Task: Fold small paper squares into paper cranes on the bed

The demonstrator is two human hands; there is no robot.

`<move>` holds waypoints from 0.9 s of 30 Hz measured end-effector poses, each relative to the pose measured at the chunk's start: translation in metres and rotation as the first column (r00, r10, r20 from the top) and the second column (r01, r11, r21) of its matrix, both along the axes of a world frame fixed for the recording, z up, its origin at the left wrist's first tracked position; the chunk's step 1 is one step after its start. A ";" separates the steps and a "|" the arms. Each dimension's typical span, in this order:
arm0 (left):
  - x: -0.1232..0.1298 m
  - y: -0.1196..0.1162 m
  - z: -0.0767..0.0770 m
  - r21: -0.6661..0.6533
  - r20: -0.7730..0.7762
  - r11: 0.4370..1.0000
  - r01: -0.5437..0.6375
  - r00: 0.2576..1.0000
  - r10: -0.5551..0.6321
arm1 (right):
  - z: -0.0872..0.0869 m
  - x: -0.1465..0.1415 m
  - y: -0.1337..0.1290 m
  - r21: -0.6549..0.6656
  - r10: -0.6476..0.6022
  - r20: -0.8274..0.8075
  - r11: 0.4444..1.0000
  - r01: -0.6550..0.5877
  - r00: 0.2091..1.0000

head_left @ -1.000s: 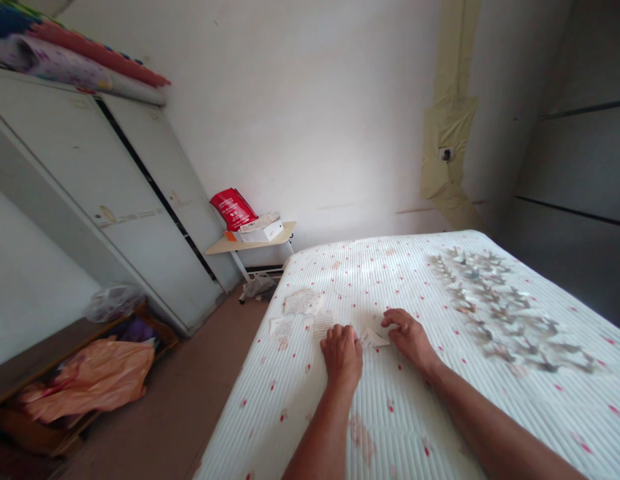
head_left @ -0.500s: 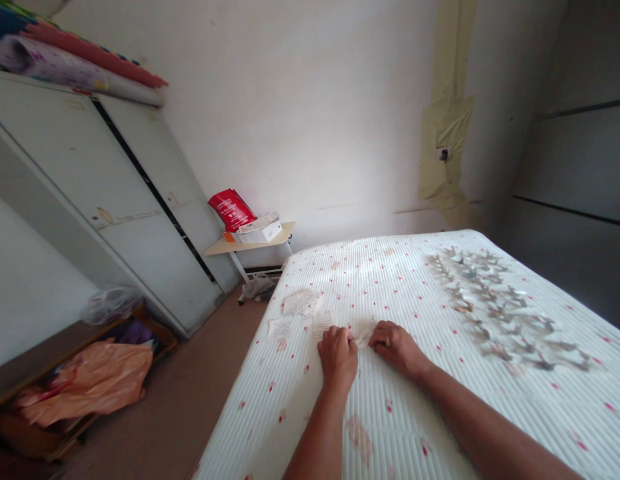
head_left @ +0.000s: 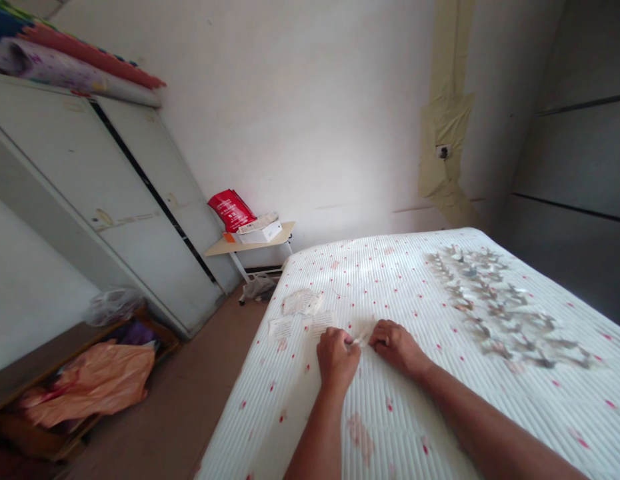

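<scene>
A small piece of paper (head_left: 361,335) lies between my hands, just above or on the mattress (head_left: 400,413); its exact folds are too small to make out. My left hand (head_left: 337,357) is closed on its left end, thumb against fingers. On the other end, the curled fingers of my right hand (head_left: 397,345) pinch the paper. Several printed paper sheets (head_left: 303,302) lie flat beyond and left of my left hand. Over on the right, rows of small folded paper figures (head_left: 510,307) stand on the mattress, blurred in shape.
Beyond the mattress's far left corner, a small table (head_left: 217,248) bears a red bag (head_left: 233,210) and a white box (head_left: 263,232). Grey cabinets (head_left: 135,200) stand at the left. An orange plastic bag (head_left: 97,380) lies in a low wooden frame.
My left fingers have shifted slightly on the paper, and the paper between my hands looks narrower and more tilted. My right hand has hardly moved.
</scene>
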State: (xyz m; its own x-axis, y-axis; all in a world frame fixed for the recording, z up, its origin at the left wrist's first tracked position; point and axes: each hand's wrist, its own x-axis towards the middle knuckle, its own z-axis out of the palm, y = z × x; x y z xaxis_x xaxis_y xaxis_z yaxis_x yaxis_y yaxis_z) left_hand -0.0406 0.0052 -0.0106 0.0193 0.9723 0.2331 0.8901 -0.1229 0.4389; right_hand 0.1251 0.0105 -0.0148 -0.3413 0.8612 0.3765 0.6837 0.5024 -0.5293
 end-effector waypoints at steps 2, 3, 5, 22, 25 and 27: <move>0.004 -0.001 0.003 -0.017 -0.031 0.999 -0.030 0.999 0.030 | -0.001 -0.001 0.000 -0.001 -0.007 0.004 1.000 0.007 1.000; 0.005 -0.001 0.004 -0.029 -0.050 0.998 -0.047 0.998 0.046 | -0.001 -0.001 0.000 -0.002 -0.010 0.004 1.000 0.010 1.000; 0.008 0.000 0.005 -0.051 -0.082 0.996 -0.073 0.994 0.069 | -0.002 -0.001 0.001 -0.005 -0.011 0.009 1.000 0.011 1.000; 0.002 0.008 -0.005 -0.035 -0.055 0.997 -0.066 0.996 0.064 | -0.004 0.001 0.002 -0.009 0.001 -0.008 1.000 -0.002 1.000; 0.001 0.009 -0.005 -0.055 -0.058 0.997 -0.062 0.997 0.059 | -0.007 0.002 0.003 -0.002 -0.006 -0.008 1.000 0.006 1.000; 0.000 0.010 -0.005 -0.069 -0.060 0.996 -0.055 0.997 0.051 | -0.007 0.002 0.003 -0.004 -0.009 -0.005 1.000 0.009 1.000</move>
